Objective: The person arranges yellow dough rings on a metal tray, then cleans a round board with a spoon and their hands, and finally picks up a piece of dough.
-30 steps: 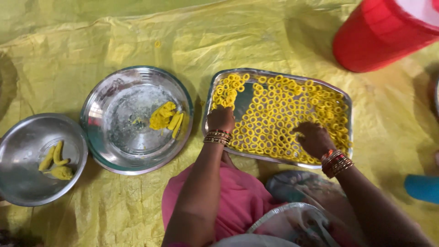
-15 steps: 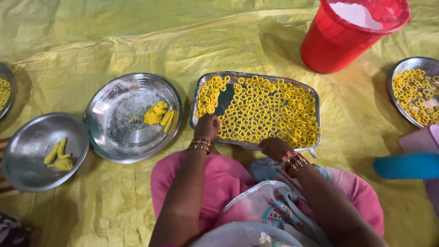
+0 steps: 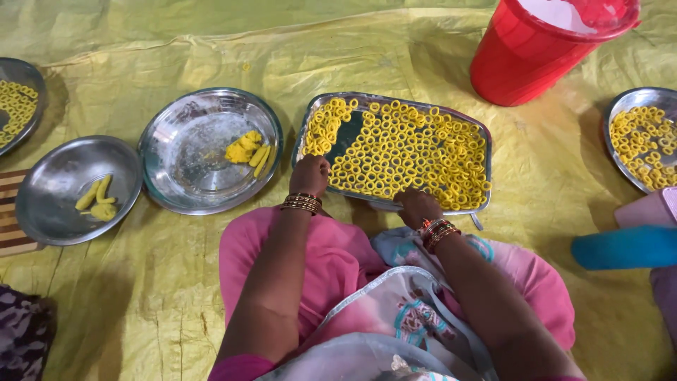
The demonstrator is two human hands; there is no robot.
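Observation:
A rectangular steel tray (image 3: 482, 132) lies in front of me, filled with several small yellow dough rings (image 3: 409, 152). My left hand (image 3: 310, 175), bangles at the wrist, grips the tray's near left edge. My right hand (image 3: 417, 206) holds the near edge further right, fingers curled over the rim. To the left, a round steel plate (image 3: 190, 166) carries a lump of yellow dough (image 3: 243, 148) and a few rolled strips.
A smaller steel plate (image 3: 60, 176) with dough strips sits at far left. More plates of rings lie at the left edge (image 3: 21, 106) and right edge (image 3: 638, 137). A red bucket (image 3: 543, 49) stands behind. A blue sleeve (image 3: 624, 247) reaches in from the right. Yellow sheet (image 3: 141, 296) covers the floor.
Both hands came off the rings and back to the tray's near edge. The view drifted, so the tray sits more to the left and lower; a right-hand plate appeared.

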